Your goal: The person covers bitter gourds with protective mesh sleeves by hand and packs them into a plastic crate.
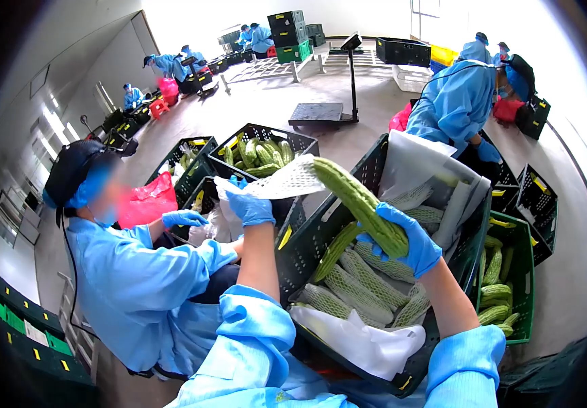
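My right hand (pixel 412 241), in a blue glove, is wrapped around the lower end of a long ridged bitter melon (pixel 351 194). My left hand (pixel 249 207), gloved too, grips a white foam net sleeve (pixel 283 178). The melon's far tip meets the sleeve's opening; how far it goes inside I cannot tell. Below them stands a dark green crate (pixel 320 224) lined with white sheeting (pixel 368 343). In it lie several net-covered bitter melons (pixel 354 292) and a bare bitter melon (pixel 337 251) leaning at the left.
A co-worker (pixel 130 272) sits close on my left beside a pink bag (pixel 147 204). Another co-worker (pixel 450 102) bends over crates at right. Bitter melons fill a black crate (pixel 300 139) ahead and a green crate (pixel 525 299) at right. A platform scale (pixel 317 114) stands beyond.
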`<state>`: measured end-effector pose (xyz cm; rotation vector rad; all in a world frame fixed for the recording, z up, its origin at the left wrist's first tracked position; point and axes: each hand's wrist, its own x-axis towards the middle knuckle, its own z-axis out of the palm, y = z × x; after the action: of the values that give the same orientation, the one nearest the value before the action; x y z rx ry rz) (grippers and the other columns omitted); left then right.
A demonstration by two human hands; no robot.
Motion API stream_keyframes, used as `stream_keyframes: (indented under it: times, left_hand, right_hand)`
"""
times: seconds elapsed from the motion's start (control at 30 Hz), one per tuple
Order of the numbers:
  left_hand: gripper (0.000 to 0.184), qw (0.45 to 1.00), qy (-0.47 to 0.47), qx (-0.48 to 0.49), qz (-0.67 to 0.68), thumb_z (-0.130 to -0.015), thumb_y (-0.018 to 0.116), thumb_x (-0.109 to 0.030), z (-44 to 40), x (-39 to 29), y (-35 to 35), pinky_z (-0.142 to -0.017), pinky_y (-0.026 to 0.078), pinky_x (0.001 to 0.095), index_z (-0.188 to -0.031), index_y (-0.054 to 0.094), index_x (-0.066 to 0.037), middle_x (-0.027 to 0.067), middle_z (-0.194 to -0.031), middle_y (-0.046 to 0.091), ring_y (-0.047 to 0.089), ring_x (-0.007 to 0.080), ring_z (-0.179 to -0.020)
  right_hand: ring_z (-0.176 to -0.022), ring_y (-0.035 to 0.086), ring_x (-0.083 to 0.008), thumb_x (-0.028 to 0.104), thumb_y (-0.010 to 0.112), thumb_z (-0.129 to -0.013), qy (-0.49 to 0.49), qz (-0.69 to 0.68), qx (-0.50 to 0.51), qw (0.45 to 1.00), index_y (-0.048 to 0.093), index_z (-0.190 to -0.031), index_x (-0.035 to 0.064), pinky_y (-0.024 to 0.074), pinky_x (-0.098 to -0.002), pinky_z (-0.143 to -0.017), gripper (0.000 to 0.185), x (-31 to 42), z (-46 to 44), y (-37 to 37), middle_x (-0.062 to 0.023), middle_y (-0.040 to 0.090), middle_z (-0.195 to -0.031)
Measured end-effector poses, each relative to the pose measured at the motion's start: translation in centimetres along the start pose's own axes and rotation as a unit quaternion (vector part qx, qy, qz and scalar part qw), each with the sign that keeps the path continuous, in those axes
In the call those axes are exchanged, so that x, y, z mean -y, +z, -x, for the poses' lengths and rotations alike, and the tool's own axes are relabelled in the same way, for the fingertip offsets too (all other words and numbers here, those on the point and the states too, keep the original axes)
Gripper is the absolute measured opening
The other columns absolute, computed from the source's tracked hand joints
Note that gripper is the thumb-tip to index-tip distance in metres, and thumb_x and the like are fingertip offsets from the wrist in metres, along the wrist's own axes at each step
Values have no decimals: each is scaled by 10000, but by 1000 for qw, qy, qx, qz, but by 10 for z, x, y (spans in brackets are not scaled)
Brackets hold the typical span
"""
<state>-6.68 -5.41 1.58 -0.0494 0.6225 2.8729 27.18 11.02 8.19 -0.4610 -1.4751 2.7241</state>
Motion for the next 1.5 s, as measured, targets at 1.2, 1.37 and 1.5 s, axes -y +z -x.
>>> stream_keyframes:
  times: [1.2, 1.37, 1.5]
  left_hand:
    - [285, 885, -208, 345, -232, -882, 707, -198, 127, 52, 77, -763, 512, 259, -1118, 619, -65, 21, -989, 657, 627, 102, -868]
    - [277, 889, -198, 325, -255, -879, 711, -205, 134, 45, 82, -739, 518, 255, -1102, 618, -69, 16, -955, 653, 628, 102, -839]
    - [309, 887, -198, 338, -243, -878, 714, -247, 134, 49, 80, -767, 518, 256, -1118, 611, -83, 16, -979, 646, 624, 107, -872]
  right_hand:
    - [-895, 620, -105, 221, 705, -900, -102, 174, -91, 975, 529, -1294, 29, 534, -280, -781, 472, -29, -29, 5, -51, 643, -1097]
    - [-997, 602, -124, 222, 776, -844, -192, 256, -142, 937, 481, -1360, 1, 491, -276, -889, 634, -40, -36, 0, -54, 632, -1158]
    - [-1050, 592, -134, 192, 792, -817, -246, 380, -179, 873, 459, -1386, 9, 478, -280, -928, 684, -48, -41, -4, -78, 625, -1197]
